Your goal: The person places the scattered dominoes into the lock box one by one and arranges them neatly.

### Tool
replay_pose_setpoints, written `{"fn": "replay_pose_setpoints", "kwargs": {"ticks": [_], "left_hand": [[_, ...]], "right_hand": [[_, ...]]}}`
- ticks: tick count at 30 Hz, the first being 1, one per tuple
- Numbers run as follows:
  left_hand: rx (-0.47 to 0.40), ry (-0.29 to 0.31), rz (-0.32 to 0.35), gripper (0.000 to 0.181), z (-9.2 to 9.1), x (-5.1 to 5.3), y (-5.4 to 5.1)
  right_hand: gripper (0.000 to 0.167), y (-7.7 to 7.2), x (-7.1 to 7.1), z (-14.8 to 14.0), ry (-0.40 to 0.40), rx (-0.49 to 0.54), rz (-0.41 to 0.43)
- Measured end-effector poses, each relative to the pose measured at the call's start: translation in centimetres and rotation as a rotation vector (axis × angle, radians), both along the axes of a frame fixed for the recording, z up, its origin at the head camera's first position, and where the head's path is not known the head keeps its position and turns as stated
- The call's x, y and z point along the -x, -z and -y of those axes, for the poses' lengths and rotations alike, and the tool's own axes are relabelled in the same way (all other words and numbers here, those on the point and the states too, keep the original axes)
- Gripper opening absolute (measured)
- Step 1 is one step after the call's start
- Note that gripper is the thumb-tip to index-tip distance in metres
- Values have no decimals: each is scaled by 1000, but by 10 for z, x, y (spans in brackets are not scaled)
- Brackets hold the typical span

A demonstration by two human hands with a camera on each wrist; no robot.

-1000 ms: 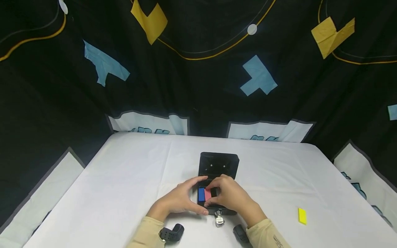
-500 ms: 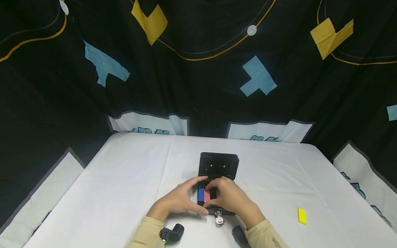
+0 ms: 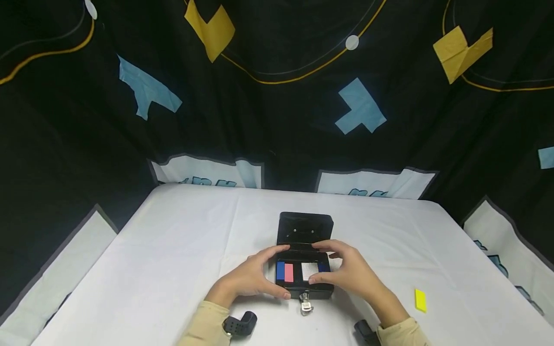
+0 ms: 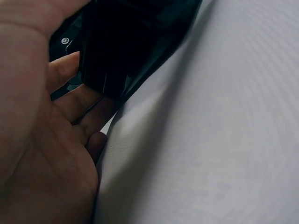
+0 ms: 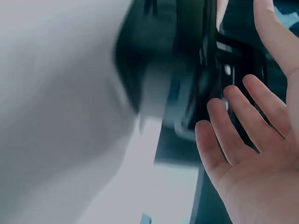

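A small black box point(image 3: 318, 291) stands on the white table with its lid point(image 3: 305, 228) raised. Inside it lie a blue block point(image 3: 280, 270), a pink block point(image 3: 288, 272), a whitish block point(image 3: 308, 271) and a dark blue piece point(image 3: 321, 267). A key point(image 3: 306, 304) hangs at the front lock. My left hand point(image 3: 246, 278) grips the box's left end, thumb at the front and fingers round the back corner, as the left wrist view confirms. My right hand point(image 3: 352, 270) hovers at the right end with spread fingers and holds nothing; its thumb overlaps the front right of the box.
A yellow block point(image 3: 420, 301) lies on the white tablecloth point(image 3: 173, 254), well to the right of the box. Behind the table hangs a dark curtain point(image 3: 268, 125) with blue and yellow patches. Both wrists wear dark straps.
My right hand has let go of the pink block and moved right to the box's right end, uncovering the whitish block. The left hand and the box have stayed put.
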State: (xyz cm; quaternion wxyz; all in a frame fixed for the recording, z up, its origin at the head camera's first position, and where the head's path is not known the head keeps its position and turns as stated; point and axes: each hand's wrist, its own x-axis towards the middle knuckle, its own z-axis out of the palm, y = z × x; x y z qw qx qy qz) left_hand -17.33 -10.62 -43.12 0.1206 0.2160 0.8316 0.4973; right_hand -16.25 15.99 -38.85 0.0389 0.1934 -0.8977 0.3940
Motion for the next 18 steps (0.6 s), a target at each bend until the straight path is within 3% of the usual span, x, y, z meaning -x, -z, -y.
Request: {"fn": "replay_pose_setpoints", "kwargs": {"ticks": [7, 18], "left_hand": [[9, -7, -20, 105, 1, 0, -1], [-4, -11, -5, 105, -1, 0, 0]], "right_hand": [[76, -8, -5, -56, 101, -46, -7], [80, -8, -35, -151, 215, -215, 80]]}}
